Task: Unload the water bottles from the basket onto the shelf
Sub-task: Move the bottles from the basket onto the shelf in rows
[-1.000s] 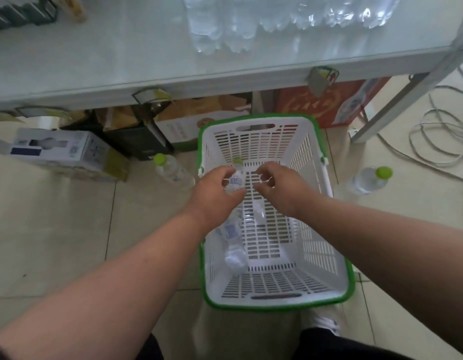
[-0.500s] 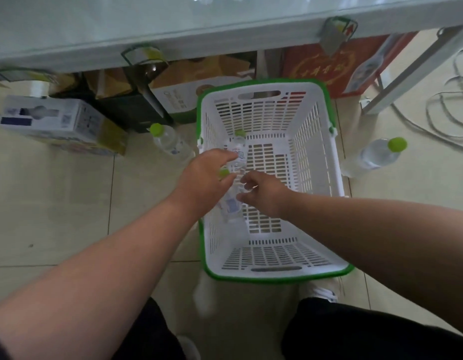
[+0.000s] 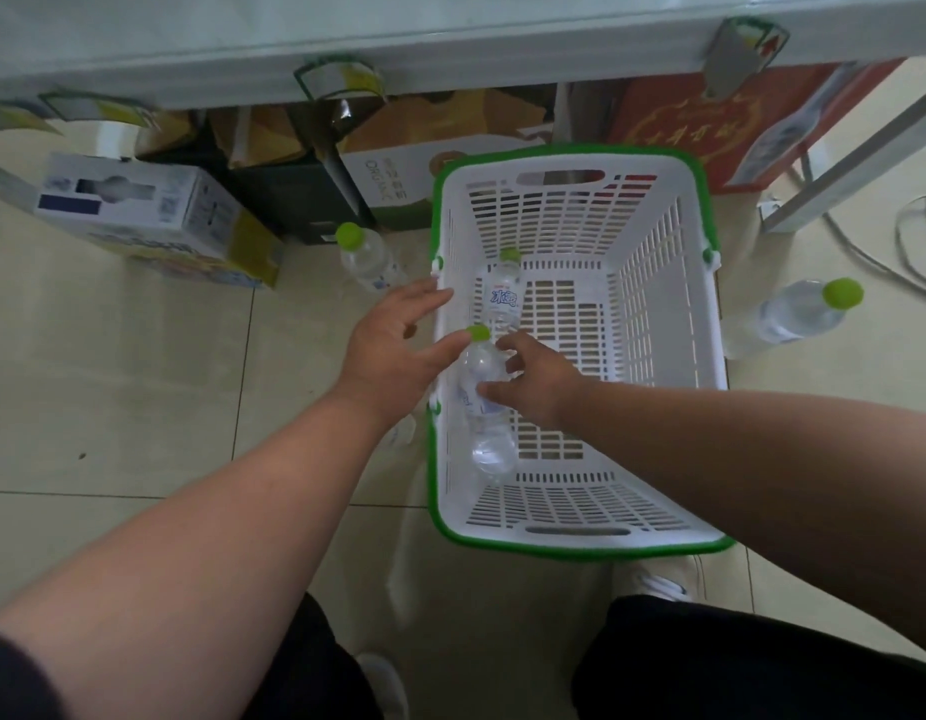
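Note:
A white basket with a green rim [image 3: 705, 356] stands on the floor below the shelf [image 3: 450, 49]. Two clear water bottles with green caps lie inside along its left wall: a far bottle [image 3: 502, 296] and a near bottle [image 3: 489, 444]. My right hand [image 3: 541, 379] reaches into the basket, its thumb and fingers curled round the near bottle's shoulder. My left hand [image 3: 391, 350] hovers over the basket's left rim with fingers spread, its thumb next to the near bottle's cap, and it holds nothing.
Two more bottles lie on the tiled floor, one left of the basket [image 3: 367, 257] and one to its right [image 3: 793, 314]. Cardboard boxes [image 3: 139, 210] fill the space under the shelf. A shelf leg [image 3: 845, 163] and loose cables [image 3: 913, 241] are at the right.
The view tilted down and both hands dropped from above the basket into it. My left hand opened and spread; my right hand moved onto the near bottle.

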